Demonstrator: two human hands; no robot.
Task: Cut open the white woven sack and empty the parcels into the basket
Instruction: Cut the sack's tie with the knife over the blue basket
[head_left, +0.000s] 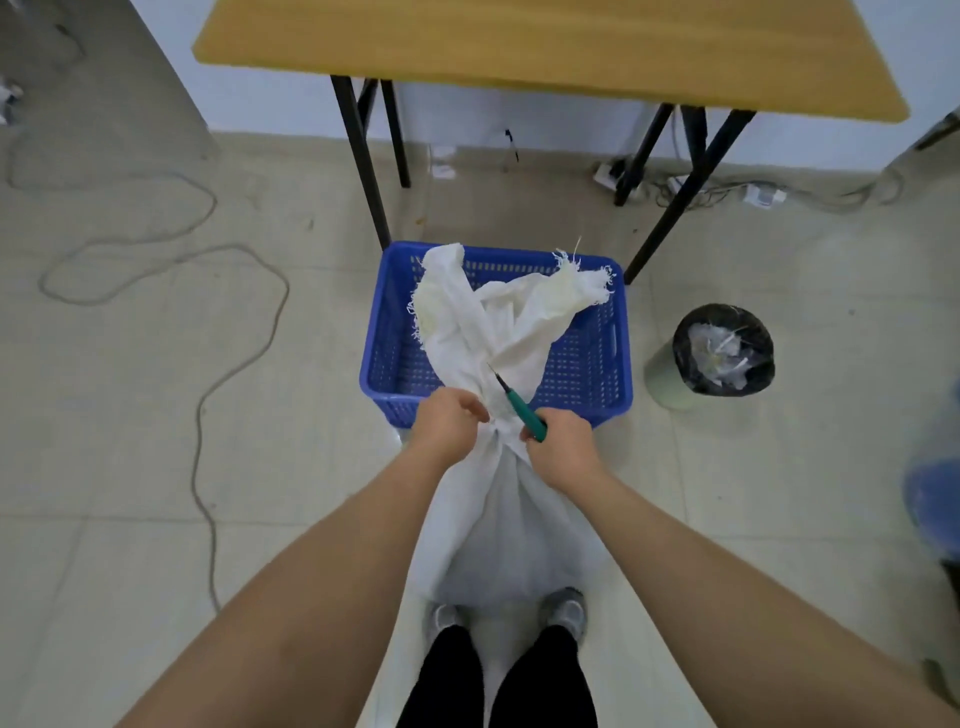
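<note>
The white woven sack (498, 530) stands on the floor between my feet, bulging at the bottom and gathered tight at the neck. Its frayed open top flops forward over the blue plastic basket (587, 364). My left hand (449, 415) pinches the gathered neck from the left. My right hand (558, 441) grips a green-handled cutter (522, 408), whose thin blade points up and left against the sack's neck. No parcels show; the sack hides them.
A yellow-topped table (545, 47) on black folding legs stands beyond the basket. A bin lined with a black bag (722, 351) is to the right. A long cable (208, 415) loops over the tiled floor on the left. Power strips lie by the wall.
</note>
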